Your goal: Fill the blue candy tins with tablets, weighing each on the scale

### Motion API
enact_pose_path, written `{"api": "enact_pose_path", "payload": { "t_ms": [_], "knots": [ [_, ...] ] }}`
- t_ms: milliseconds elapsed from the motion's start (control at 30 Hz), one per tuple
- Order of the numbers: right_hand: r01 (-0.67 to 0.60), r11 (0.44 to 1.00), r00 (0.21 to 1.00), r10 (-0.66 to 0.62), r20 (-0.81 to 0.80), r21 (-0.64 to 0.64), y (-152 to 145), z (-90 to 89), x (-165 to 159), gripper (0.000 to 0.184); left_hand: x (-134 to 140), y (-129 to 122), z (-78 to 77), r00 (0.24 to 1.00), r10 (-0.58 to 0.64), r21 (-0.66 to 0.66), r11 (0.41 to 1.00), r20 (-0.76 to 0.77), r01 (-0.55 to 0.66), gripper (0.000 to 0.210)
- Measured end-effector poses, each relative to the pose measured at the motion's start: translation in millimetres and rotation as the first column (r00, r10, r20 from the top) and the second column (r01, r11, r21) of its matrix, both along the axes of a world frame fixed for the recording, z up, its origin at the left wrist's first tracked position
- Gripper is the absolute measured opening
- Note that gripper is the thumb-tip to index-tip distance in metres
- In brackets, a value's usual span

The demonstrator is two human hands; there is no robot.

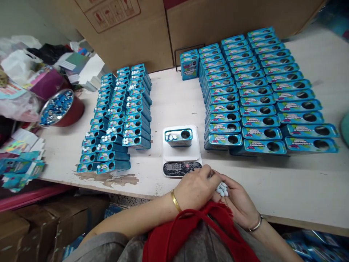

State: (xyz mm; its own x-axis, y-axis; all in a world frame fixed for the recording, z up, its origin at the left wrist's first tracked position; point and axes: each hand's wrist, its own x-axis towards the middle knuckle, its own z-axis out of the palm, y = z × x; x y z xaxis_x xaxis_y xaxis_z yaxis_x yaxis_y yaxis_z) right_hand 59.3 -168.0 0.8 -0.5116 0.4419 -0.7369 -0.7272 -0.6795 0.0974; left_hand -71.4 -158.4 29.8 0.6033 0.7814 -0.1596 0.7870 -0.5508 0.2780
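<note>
Head view: tin [179,137], long axis sideways, hole [185,134] rightward; right hand [240,202] cups candies [222,190]; left hand [195,187], grip unclear.

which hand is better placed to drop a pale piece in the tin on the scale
Probably the left hand: it is nearer the tin on the scale, while the right hand cups the pale pieces.

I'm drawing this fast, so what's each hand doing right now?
Left hand: fingers curled by the pale pieces; can't tell if it holds any.
Right hand: open, palm up, holding the pale pieces.
</note>
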Motion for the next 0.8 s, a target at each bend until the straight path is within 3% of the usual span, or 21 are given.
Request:
{"api": "enact_pose_path", "payload": {
  "t_ms": [200,267,333,400,467,567,667,800],
  "knots": [
    [0.030,0.999,0.999,-0.030,0.030,0.021,8.1,9.3,-4.8,0.022,-21.1,9.3,8.9,0.966,-0.113,0.090,0.991,0.232,0.094,0.018],
    [0.024,0.999,0.998,-0.026,0.050,0.032,12.5,13.2,-7.7,0.022,-38.1,15.8,16.0,0.924,-0.049,0.193,0.981,0.380,-0.028,0.018],
    [0.012,0.999,0.998,-0.015,0.063,0.039,17.5,18.3,-11.7,0.022,-58.8,26.2,24.7,0.861,0.070,0.275,0.932,0.503,-0.237,0.022],
    [-0.005,0.999,0.998,0.003,0.069,0.032,22.0,23.7,-16.5,0.022,-79.5,40.5,34.4,0.838,0.151,0.308,0.884,0.525,-0.352,0.027],
    [-0.023,0.999,0.997,0.021,0.080,0.026,25.0,27.8,-21.2,0.023,-96.4,56.7,43.6,0.892,0.156,0.305,0.903,0.425,-0.303,0.028],
    [-0.060,0.997,0.995,0.056,0.081,0.042,26.1,29.6,-26.8,0.024,-110.1,78.8,54.1,0.981,0.039,0.249,0.965,0.191,-0.087,0.025],
    [-0.087,0.995,0.994,0.083,0.071,0.055,25.3,27.7,-29.5,0.024,-112.0,93.9,60.3,0.996,-0.069,0.147,0.987,0.050,0.061,0.023],
    [-0.089,0.994,0.994,0.086,0.064,0.059,24.9,24.7,-29.2,0.024,-112.0,106.7,66.5,0.993,-0.120,0.011,0.993,0.022,0.120,0.019]
  ]
}}
